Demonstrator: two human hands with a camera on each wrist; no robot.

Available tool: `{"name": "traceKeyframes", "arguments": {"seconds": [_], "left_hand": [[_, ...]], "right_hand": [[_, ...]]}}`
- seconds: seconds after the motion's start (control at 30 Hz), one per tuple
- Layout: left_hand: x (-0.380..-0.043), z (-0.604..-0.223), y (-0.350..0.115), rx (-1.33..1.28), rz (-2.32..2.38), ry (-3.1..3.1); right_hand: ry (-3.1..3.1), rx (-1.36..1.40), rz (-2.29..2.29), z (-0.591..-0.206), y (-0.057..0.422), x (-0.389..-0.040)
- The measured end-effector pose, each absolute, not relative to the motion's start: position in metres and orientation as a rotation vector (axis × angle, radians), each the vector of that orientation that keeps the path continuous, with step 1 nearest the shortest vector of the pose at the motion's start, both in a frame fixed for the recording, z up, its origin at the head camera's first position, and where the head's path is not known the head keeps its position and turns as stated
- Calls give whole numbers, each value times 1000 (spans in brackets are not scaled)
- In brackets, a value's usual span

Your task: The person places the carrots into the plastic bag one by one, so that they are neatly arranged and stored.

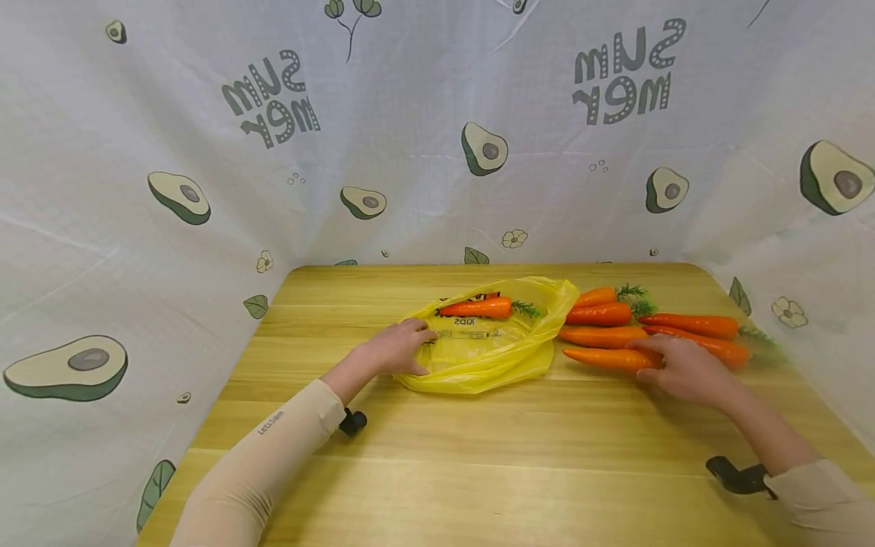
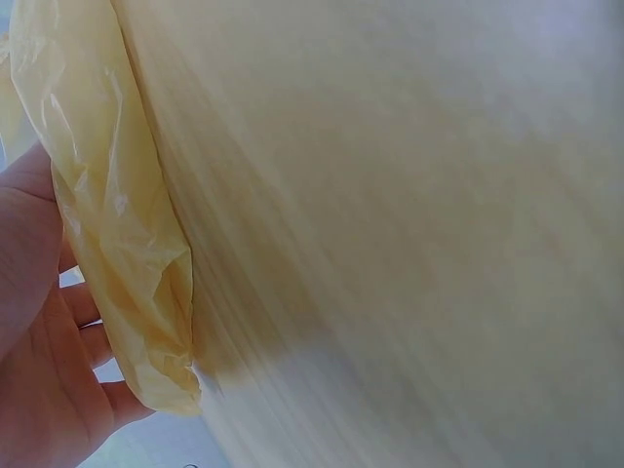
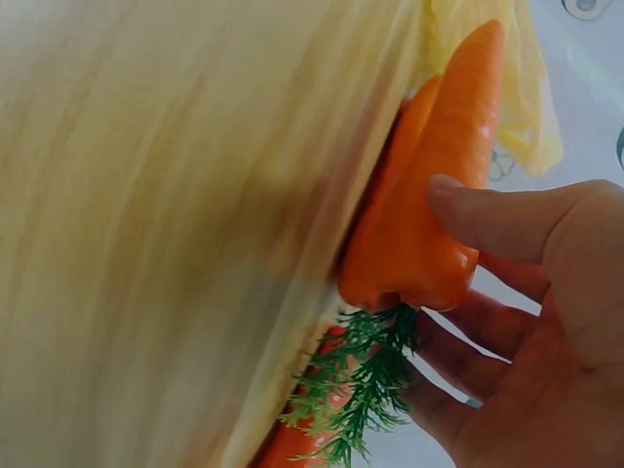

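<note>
A yellow plastic bag [image 1: 492,372] lies on the table with its mouth spread wide. One orange carrot [image 1: 478,308] with a green top rests inside it. At the bag's left edge, my left hand [image 1: 399,346] holds the rim, thumb on one side and fingers on the other in the left wrist view. My right hand [image 1: 690,368] grips the thick end of the nearest carrot [image 1: 604,359] to the right of the bag. In the right wrist view the thumb presses that carrot [image 3: 458,146], with its green leaves [image 3: 366,380] hanging below the fingers.
Several more carrots [image 1: 604,336] lie close together right of the bag, some with tips against its edge. Two others [image 1: 704,325] lie farther right, beyond my right hand. A white printed curtain [image 1: 410,152] surrounds the wooden table [image 1: 478,471] at the back and sides.
</note>
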State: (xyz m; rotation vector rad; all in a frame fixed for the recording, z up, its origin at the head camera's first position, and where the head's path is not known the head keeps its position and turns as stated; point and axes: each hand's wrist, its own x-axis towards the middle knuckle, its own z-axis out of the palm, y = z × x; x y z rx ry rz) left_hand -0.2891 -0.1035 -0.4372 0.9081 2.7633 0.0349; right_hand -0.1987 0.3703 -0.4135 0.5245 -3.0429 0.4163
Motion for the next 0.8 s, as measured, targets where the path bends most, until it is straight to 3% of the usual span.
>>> {"name": "traceKeyframes", "arguments": {"seconds": [0.8], "left_hand": [[-289,-436,-104,909,62,2753]], "right_hand": [[-2990,601,426,-384,353,-204]]}}
